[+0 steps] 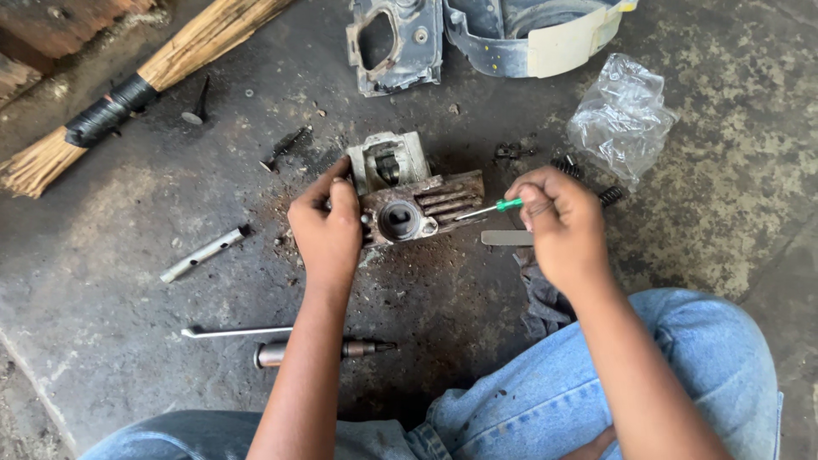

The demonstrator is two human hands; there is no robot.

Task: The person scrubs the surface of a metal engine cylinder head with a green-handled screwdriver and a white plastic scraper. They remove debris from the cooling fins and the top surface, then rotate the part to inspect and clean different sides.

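Rusty and greasy, the finned engine cylinder head sits on the stained concrete floor, and the left hand grips its left side to keep it steady. The right hand is closed around a small green-handled screwdriver, whose tip touches the fins on the right side of the head. Near the left forearm lie a metal tube, a thin rod and a socket tool, while a crumpled plastic bag lies beyond the right hand.
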